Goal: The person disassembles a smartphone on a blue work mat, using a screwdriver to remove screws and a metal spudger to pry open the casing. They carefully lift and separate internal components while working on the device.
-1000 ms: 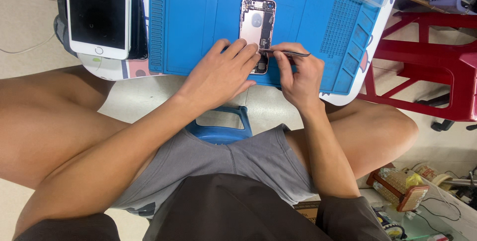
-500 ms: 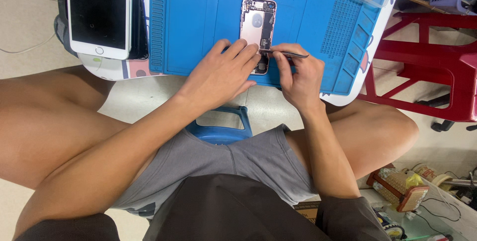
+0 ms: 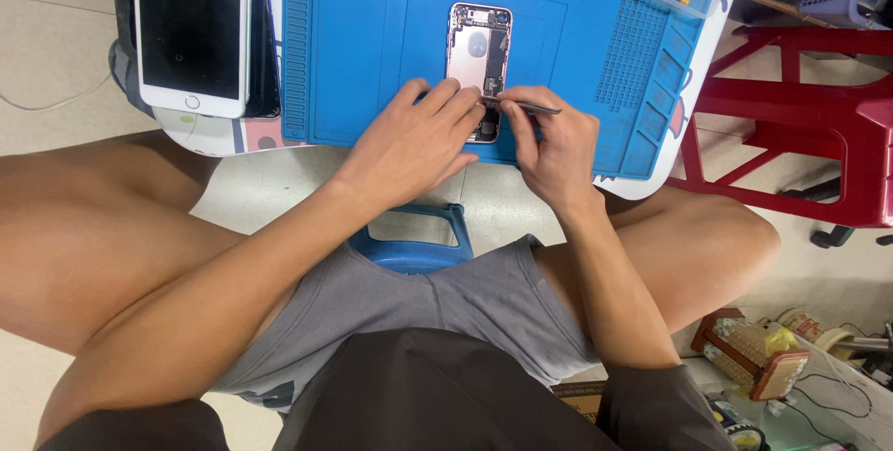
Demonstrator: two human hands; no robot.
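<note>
Two hands meet over the opened phone [image 3: 476, 51]: the right hand [image 3: 556, 149] pinches thin metal tweezers [image 3: 526, 107], tips just past its fingertips in the phone's lower half, while the left hand [image 3: 419, 139] presses flat fingers on that end. Light, stiff, probably fragile inside — best steadied by its edges. Beneath lies a blue mat [image 3: 363, 51] — left, a white phone [image 3: 191, 28]; right, a red stool [image 3: 800, 126].

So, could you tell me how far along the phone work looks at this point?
Done: the opened phone lies screenless on the blue mat; the detached screen sits aside. In hand: left hand steadies it, right hand works tweezers inside. Left: boards remain inside; unassembled.
</note>
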